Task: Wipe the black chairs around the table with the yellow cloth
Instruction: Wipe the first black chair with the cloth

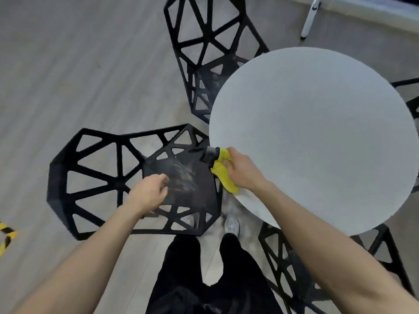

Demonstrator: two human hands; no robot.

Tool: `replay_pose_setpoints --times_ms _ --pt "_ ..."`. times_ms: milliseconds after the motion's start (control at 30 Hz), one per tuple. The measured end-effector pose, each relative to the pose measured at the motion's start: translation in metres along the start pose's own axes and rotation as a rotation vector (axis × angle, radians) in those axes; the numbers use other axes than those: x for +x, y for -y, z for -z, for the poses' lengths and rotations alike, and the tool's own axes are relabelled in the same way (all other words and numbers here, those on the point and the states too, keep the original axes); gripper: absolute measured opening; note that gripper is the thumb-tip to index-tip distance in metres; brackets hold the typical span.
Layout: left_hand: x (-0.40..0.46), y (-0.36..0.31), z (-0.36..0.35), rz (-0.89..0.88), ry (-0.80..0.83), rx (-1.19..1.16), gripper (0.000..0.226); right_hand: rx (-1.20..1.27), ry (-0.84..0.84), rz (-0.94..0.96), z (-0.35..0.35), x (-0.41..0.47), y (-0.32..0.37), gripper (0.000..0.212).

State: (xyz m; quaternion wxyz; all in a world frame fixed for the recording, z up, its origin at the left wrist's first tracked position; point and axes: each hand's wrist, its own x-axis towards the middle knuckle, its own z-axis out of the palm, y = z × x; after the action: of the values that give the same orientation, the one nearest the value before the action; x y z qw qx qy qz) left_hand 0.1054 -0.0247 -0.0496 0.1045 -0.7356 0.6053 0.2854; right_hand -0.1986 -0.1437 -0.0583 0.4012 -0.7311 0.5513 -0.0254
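The nearest black chair (118, 177) is a rigid shell of flat struts cut into open triangles, with a solid angular seat panel whose matte surface shows pale, dusty smears. A second chair (204, 53) of the same lattice stands beyond it, its seat tucked under the round desk (317, 137), which has a smooth, pale grey top. A third chair (285, 264) of the same kind sits partly under the desk's near edge. The floor (68, 64) is light grey wood-grain planking, with a strip of yellow-and-black tape (6, 236) at the left edge.

The right hand (242, 171) grips the soft, bunched yellow cloth (223, 175), fingers curled round it, pressing it against the front corner of the nearest chair's seat, right at the desk's rim. The left hand (150, 191) rests on the seat panel with fingers loosely bent, holding nothing. Both forearms reach forward, bare.
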Motion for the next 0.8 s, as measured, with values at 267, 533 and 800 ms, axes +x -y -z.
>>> replay_pose_setpoints --times_ms 267,533,800 --pt "-0.063 0.154 0.039 0.178 -0.258 -0.053 0.032 0.873 0.214 -0.32 -0.127 0.016 0.145 0.028" --pt "-0.06 0.316 0.066 0.284 -0.535 -0.231 0.025 0.836 0.09 -0.482 -0.259 0.062 0.261 0.033" --pt "0.004 0.355 0.08 0.379 -0.253 -0.704 0.056 1.08 -0.223 -0.273 -0.312 0.154 0.366 0.051"
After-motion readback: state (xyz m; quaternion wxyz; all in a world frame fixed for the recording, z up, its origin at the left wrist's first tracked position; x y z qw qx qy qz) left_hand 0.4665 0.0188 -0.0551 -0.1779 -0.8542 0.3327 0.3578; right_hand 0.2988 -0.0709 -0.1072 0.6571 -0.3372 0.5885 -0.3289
